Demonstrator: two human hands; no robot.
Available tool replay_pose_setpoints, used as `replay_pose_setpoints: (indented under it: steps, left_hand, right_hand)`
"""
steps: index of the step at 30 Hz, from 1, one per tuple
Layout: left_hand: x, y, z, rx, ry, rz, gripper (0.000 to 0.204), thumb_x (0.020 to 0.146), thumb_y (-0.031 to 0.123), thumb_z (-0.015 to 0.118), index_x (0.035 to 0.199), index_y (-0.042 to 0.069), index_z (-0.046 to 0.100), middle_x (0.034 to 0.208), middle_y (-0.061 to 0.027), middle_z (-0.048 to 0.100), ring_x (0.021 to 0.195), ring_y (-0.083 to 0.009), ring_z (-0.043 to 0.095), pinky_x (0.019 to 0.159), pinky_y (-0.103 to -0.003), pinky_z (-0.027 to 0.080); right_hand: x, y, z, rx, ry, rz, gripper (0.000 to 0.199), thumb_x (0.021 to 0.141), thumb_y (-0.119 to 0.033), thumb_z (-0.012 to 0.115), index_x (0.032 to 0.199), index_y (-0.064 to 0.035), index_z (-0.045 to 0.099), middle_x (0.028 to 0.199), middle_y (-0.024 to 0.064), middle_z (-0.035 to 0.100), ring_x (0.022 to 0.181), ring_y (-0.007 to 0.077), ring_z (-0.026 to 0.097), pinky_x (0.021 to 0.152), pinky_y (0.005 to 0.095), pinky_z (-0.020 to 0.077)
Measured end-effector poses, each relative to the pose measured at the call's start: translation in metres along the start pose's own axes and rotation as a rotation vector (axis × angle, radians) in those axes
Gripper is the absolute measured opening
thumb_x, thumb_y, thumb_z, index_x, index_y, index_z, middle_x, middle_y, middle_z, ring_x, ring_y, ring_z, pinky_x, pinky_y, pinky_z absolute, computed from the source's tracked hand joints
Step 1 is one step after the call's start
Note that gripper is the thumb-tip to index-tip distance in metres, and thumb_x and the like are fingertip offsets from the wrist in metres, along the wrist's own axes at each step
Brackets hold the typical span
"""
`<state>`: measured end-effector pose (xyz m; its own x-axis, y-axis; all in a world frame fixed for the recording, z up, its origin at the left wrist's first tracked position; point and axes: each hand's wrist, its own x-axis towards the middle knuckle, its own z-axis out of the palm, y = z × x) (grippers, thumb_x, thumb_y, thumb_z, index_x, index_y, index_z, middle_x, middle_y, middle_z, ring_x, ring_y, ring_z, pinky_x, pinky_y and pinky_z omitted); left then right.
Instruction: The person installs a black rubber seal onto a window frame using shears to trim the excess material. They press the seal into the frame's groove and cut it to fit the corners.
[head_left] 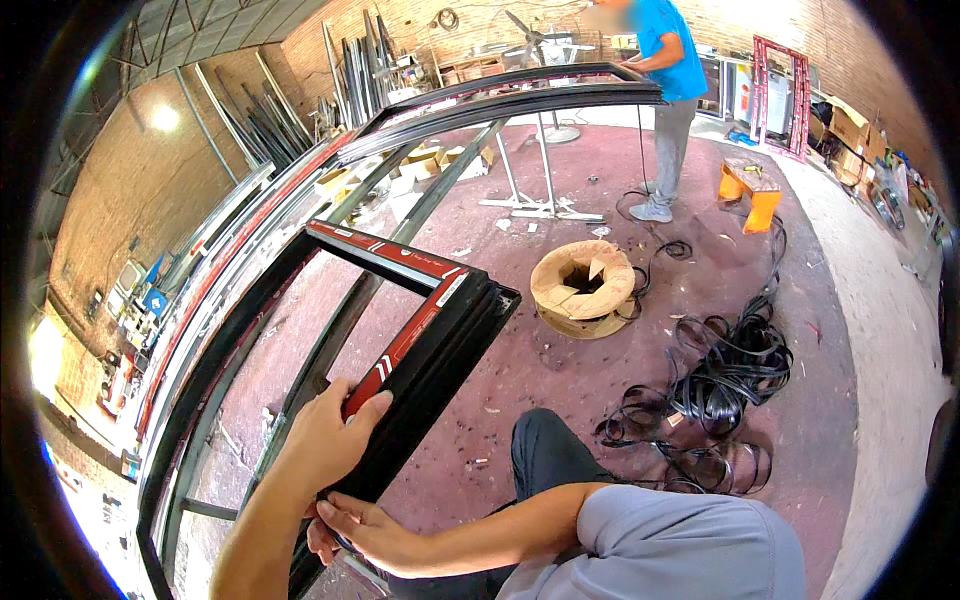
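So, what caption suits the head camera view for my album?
Left hand and right hand at a black-and-red frame, tangled black strips on the floor, a co-worker beyond.

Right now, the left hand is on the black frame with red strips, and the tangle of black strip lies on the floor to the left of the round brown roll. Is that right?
Not quite: the tangle of black strip lies to the right of the round brown roll, as the head view shows. It is on the floor, and the left hand is on the black frame with red strips.
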<state>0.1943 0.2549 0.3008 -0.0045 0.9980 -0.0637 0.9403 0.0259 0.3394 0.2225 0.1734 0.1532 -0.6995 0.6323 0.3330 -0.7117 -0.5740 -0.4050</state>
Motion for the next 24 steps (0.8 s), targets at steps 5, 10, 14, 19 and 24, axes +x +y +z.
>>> replay_pose_setpoints:
  steps: [5,10,14,19,24]
  left_hand:
    - [-0.013,-0.007,0.0,-0.003,0.046,-0.014,0.06,0.099,0.058,0.062,0.111,-0.001,0.066,0.103,-0.0301,0.07,0.099,-0.0483,0.068,0.086,-0.053,0.051]
    - [-0.014,-0.017,0.002,-0.001,0.086,-0.008,0.061,0.099,0.058,0.062,0.11,-0.001,0.066,0.098,-0.0294,0.07,0.095,-0.0482,0.068,0.085,-0.053,0.051]
    - [-0.023,-0.017,-0.003,-0.013,0.049,-0.043,0.062,0.098,0.059,0.063,0.109,-0.002,0.066,0.094,-0.0293,0.071,0.094,-0.0484,0.069,0.084,-0.053,0.051]
    - [-0.031,-0.015,-0.004,0.042,0.078,-0.109,0.06,0.098,0.057,0.064,0.109,-0.002,0.066,0.096,-0.0286,0.072,0.095,-0.0478,0.07,0.085,-0.052,0.052]
    - [-0.034,-0.016,-0.007,0.001,0.097,-0.062,0.056,0.099,0.055,0.064,0.111,0.0,0.065,0.091,-0.0266,0.072,0.09,-0.046,0.07,0.082,-0.051,0.052]
  right_hand:
    - [0.0,0.003,-0.005,-0.041,-0.016,-0.021,0.038,0.115,-0.039,0.043,0.127,-0.005,0.053,0.09,0.0055,0.063,0.081,0.0142,0.059,0.079,0.0285,0.0465]
    - [0.001,0.004,0.001,-0.037,-0.009,-0.004,0.038,0.114,-0.039,0.044,0.126,-0.0047,0.054,0.091,0.007,0.064,0.082,0.0155,0.06,0.08,0.0301,0.0478]
    - [-0.001,-0.002,0.0,-0.088,0.012,-0.031,0.037,0.114,-0.04,0.046,0.125,-0.0058,0.055,0.092,0.0068,0.064,0.081,0.0157,0.06,0.08,0.031,0.0484]
    - [0.003,0.016,0.001,-0.006,0.028,-0.037,0.032,0.114,-0.036,0.046,0.124,-0.0065,0.055,0.094,0.0061,0.064,0.081,0.0151,0.061,0.078,0.0302,0.0488]
    - [0.01,0.013,0.001,-0.061,-0.009,-0.112,0.032,0.115,-0.035,0.043,0.124,-0.0069,0.054,0.093,0.005,0.063,0.082,0.0146,0.06,0.078,0.0297,0.0479]
